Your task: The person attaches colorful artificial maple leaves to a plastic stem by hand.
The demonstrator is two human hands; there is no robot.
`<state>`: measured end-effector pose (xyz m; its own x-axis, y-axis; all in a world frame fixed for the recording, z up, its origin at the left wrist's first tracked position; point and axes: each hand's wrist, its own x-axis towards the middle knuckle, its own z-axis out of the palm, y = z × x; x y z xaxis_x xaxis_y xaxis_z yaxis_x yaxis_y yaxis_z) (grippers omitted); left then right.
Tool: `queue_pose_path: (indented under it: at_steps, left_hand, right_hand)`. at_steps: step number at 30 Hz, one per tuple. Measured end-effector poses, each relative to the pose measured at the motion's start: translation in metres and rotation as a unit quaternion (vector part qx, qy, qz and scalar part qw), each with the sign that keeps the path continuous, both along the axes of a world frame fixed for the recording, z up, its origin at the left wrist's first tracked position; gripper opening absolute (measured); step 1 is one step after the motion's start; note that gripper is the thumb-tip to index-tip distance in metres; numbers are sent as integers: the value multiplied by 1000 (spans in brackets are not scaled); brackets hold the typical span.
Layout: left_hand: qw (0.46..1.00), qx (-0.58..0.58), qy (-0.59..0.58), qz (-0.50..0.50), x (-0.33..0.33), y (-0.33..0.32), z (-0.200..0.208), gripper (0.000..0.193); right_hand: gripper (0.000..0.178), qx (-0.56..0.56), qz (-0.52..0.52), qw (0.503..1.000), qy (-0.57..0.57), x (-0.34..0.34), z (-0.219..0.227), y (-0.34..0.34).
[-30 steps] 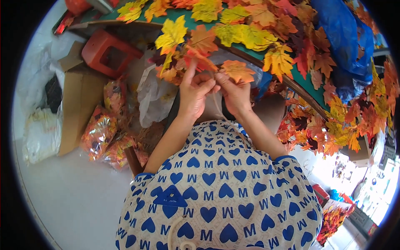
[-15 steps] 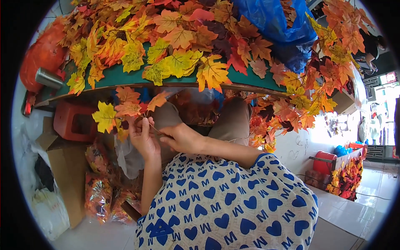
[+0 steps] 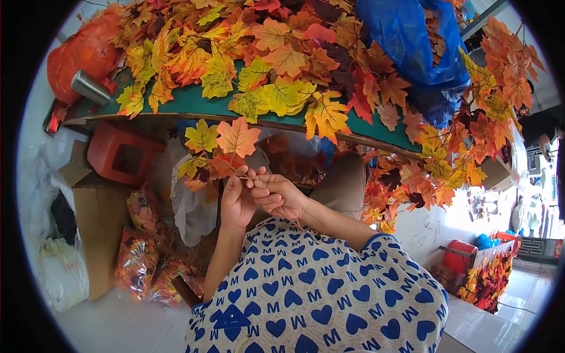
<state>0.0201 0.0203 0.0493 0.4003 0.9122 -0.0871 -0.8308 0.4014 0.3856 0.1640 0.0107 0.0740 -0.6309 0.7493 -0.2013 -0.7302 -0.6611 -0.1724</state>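
Note:
A small spray of artificial maple leaves point(image 3: 238, 138), orange and yellow, sticks up and leftward from my fingers above my lap. My left hand point(image 3: 235, 203) pinches its thin stems. Closed on the same stems close to the left fingertips is my right hand point(image 3: 279, 197), its fingers curled in. The two hands touch, and the exact grip point is partly hidden behind the fingers. Just beyond them runs the edge of a green-topped table point(image 3: 191, 105) heaped with loose artificial leaves point(image 3: 282, 59) in yellow, orange and red.
A blue plastic bag point(image 3: 412, 53) and a metal cylinder point(image 3: 91, 87) are on the table. Below left are a red stool point(image 3: 120, 153), a cardboard box point(image 3: 103, 241) and clear bags of leaves point(image 3: 136, 256). A leaf garland point(image 3: 447, 159) hangs over the table's right end.
Both hands have come closer together, with the right hand now against the left fingertips. The leaf spray has turned more upright. The whole view has shifted slightly.

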Motion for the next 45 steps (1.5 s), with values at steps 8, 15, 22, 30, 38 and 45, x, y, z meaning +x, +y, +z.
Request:
queue_pose_path:
  at_steps: [8, 15, 22, 30, 38, 45]
  left_hand:
    - [992, 92, 24, 78, -7, 8, -1, 19]
    - [996, 71, -41, 28, -8, 8, 10, 30]
    - [999, 51, 13, 4, -10, 2, 8, 32]
    - [997, 41, 68, -4, -6, 1, 22, 41]
    - [987, 19, 160, 24, 17, 2, 37, 45]
    - [967, 46, 250, 20, 18, -2, 38, 46]
  right_hand:
    - [23, 558, -95, 483, -668, 41, 46, 21]
    - [38, 375, -226, -59, -897, 188, 89, 120]
    - [22, 394, -219, 26, -892, 216, 84, 133]
    - [13, 394, -368, 160, -827, 235, 115, 146]
    - [9, 332, -339, 231, -849, 229, 110, 141]
    - [10, 392, -522, -51, -756, 227, 179, 135]
